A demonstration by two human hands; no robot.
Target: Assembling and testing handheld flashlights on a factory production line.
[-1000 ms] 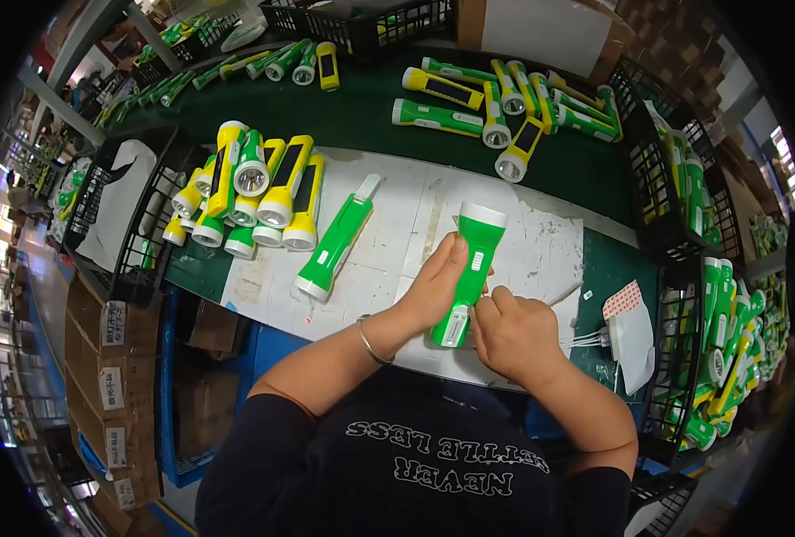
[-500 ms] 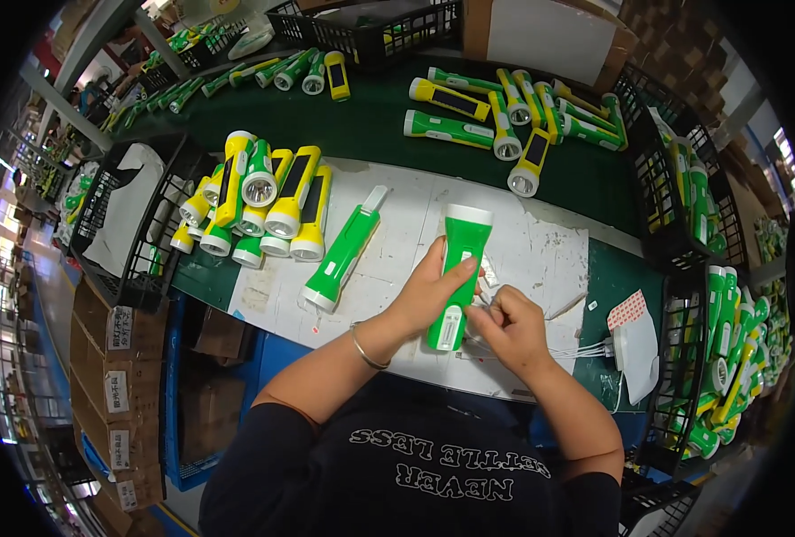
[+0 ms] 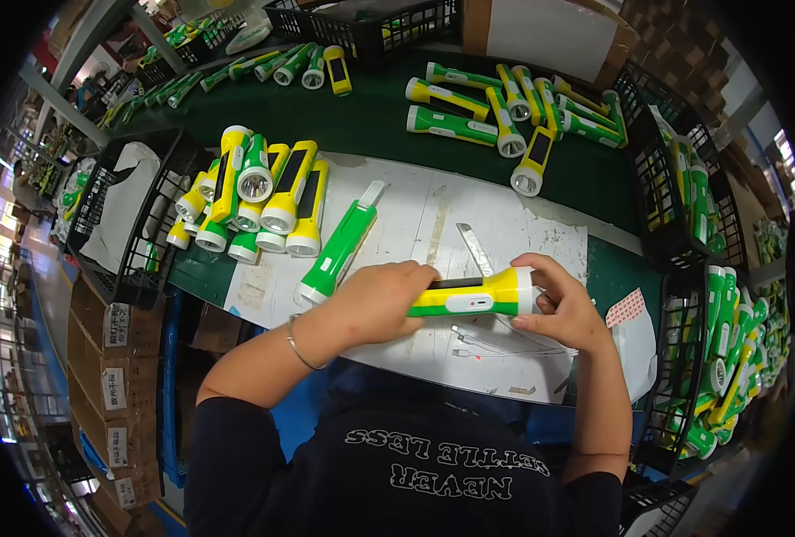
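A green and yellow flashlight (image 3: 478,298) with a white head lies level above the white work sheet, its dark panel facing up and away. My left hand (image 3: 386,300) is closed round its tail end, which it hides. At the other end, the fingers and thumb of my right hand (image 3: 563,304) grip the white head. Left of my hands rests a second flashlight, a green one (image 3: 344,242), with a pale piece sticking out at its far end. Thin white cables (image 3: 496,343) lie on the sheet below the held flashlight. A narrow metallic strip (image 3: 475,248) lies just beyond it.
Stacked flashlights (image 3: 259,192) stand at the left of the sheet, beside a black crate (image 3: 129,215). More flashlights (image 3: 514,107) lie on the green table at the back right. Black crates (image 3: 684,192) full of flashlights line the right side. Cardboard boxes (image 3: 115,385) stand lower left.
The held flashlight has swung from upright to level and turned its panel side up. My right hand has moved to its head, my left to its tail. The cables now lie on the sheet.
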